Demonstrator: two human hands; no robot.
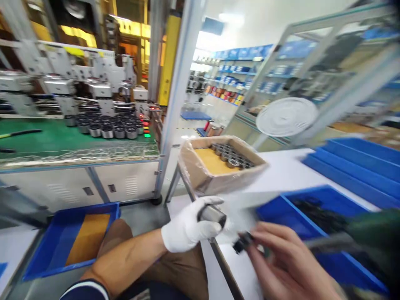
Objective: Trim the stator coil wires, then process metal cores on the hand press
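My left hand [189,225], in a white glove, is wrapped round a short grey metal cylinder [214,216] above the table's near edge. The cylinder lies tilted, one end facing right. My right hand [281,254] is bare and pinches a small black plastic part [242,242] between thumb and fingertips, just right of the cylinder and apart from it. Motion blur hides the black part's exact shape. Close to the right hand is a blue bin [275,208] with a heap of black parts [318,212] in it.
A plastic-lined cardboard box [215,183] with rows of metal rings stands on the white table [281,166]. Stacked blue trays [353,166] are at right, near a white round fan [286,116]. A machine with several dark rings [108,125] is at left; a blue tray [46,258] sits below.
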